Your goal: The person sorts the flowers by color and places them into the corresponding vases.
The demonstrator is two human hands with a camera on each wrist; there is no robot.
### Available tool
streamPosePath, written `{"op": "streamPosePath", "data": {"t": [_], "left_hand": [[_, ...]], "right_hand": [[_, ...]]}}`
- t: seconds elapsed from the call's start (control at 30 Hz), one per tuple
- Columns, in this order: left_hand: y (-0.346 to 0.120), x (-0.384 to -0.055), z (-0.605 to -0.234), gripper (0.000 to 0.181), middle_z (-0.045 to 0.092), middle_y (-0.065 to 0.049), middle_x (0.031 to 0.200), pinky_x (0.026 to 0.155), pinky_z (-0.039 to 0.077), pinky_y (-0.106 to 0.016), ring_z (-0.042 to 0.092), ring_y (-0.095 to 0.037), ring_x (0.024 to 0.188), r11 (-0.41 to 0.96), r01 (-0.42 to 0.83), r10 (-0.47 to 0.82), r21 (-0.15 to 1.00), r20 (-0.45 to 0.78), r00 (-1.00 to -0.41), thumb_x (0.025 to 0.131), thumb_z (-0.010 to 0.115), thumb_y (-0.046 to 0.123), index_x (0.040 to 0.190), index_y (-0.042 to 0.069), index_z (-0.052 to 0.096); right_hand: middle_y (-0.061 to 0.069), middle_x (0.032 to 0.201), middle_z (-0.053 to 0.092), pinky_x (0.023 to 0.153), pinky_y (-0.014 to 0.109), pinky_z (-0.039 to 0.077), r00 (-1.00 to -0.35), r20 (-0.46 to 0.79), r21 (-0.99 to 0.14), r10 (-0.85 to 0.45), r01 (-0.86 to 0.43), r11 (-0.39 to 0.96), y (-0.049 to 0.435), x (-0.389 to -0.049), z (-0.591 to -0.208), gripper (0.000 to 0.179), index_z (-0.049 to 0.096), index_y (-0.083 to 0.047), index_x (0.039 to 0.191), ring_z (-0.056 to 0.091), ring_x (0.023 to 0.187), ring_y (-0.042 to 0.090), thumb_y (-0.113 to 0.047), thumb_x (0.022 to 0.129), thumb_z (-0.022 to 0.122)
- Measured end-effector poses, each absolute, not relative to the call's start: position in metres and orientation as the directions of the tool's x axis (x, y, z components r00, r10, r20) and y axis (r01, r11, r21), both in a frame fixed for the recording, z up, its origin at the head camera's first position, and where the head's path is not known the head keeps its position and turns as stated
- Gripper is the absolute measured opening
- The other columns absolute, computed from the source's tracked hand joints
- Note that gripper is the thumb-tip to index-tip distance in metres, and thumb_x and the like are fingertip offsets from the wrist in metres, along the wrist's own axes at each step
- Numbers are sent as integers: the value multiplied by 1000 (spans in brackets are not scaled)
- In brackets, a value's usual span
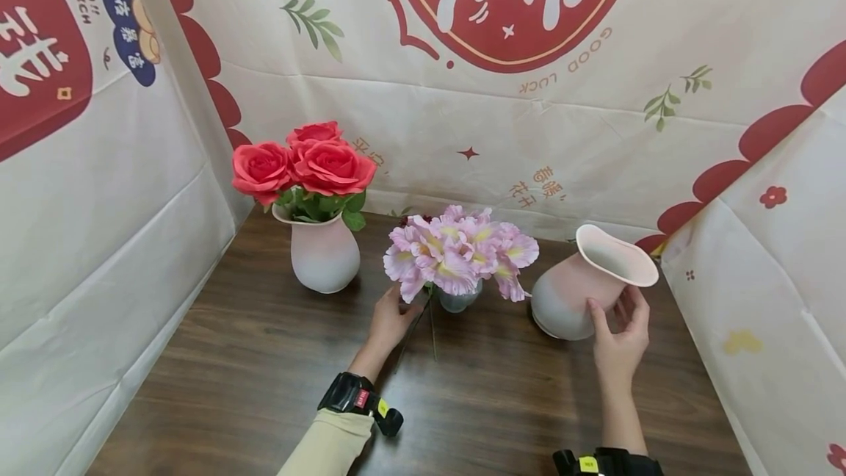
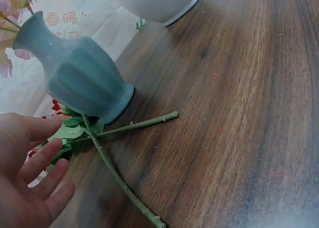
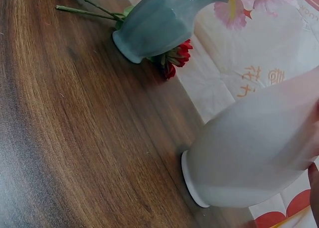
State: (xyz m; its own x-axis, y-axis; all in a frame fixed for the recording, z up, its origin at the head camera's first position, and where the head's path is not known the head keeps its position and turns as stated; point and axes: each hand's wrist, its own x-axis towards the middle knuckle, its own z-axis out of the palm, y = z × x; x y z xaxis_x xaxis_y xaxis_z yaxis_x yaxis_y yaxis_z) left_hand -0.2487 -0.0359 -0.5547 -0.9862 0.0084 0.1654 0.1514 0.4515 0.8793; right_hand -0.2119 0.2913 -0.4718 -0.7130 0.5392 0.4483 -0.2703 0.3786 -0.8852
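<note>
My right hand (image 1: 620, 333) grips the side of an empty pink-and-white vase (image 1: 567, 296), with the thumb on its near face. The vase leans right in the head view; whether its base bears fully on the table cannot be told. My left hand (image 1: 388, 323) is beside two green stems (image 2: 129, 126), its fingers spread and loosely bent around nothing in the left wrist view. The stems lie crossed by a blue-green vase (image 2: 84, 73) holding pink-lilac flowers (image 1: 463, 252). Red blossoms (image 3: 177, 58) on the stems are partly hidden behind that vase.
A second pink-and-white vase (image 1: 324, 255) with red roses (image 1: 333, 166) stands at the left on the brown wooden table (image 1: 251, 358). Printed white cloth (image 1: 463, 131) hangs behind the table and along both sides.
</note>
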Motion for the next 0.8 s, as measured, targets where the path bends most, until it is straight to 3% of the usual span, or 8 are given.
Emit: {"op": "streamPosePath", "data": {"t": [0.2,0.3,0.43,0.63,0.8], "left_hand": [[-32,-246,-556,42,67,-22,116,97,53,-52,64,-41,113,549,146,21,823,161,-987,83,78,7,120,1,59],[-30,-245,-558,35,68,-19,113,93,55,-50,65,-39,110,592,138,37,794,144,-989,82,79,7,112,3,62],[-26,-243,-558,36,66,-19,114,91,55,-49,64,-37,109,660,127,66,740,112,-992,81,80,9,113,1,65],[-18,-241,-557,34,65,-14,116,87,55,-49,63,-36,108,747,-4,13,665,-21,-1000,84,78,15,115,7,66],[-14,-242,-559,21,67,-10,106,76,58,-47,68,-34,98,828,-46,-32,559,-33,-999,83,80,19,98,10,68]], "right_hand": [[-13,131,53,109,21,45,-719,451,-882,529,-266,389,286,-209,-467,58,47,2,142,52,126,7,5,88,69],[-14,131,52,110,21,45,-718,455,-878,526,-264,400,287,-210,-468,58,46,4,142,52,126,7,6,88,68],[-10,133,52,110,20,44,-709,462,-878,532,-280,389,296,-216,-482,60,46,2,143,52,127,8,7,88,68],[3,140,53,111,21,43,-706,456,-882,542,-277,380,305,-223,-496,61,46,0,144,51,129,8,6,88,69],[6,142,52,112,23,43,-709,450,-884,543,-270,382,300,-221,-491,60,44,2,144,51,130,9,7,89,68]]}}
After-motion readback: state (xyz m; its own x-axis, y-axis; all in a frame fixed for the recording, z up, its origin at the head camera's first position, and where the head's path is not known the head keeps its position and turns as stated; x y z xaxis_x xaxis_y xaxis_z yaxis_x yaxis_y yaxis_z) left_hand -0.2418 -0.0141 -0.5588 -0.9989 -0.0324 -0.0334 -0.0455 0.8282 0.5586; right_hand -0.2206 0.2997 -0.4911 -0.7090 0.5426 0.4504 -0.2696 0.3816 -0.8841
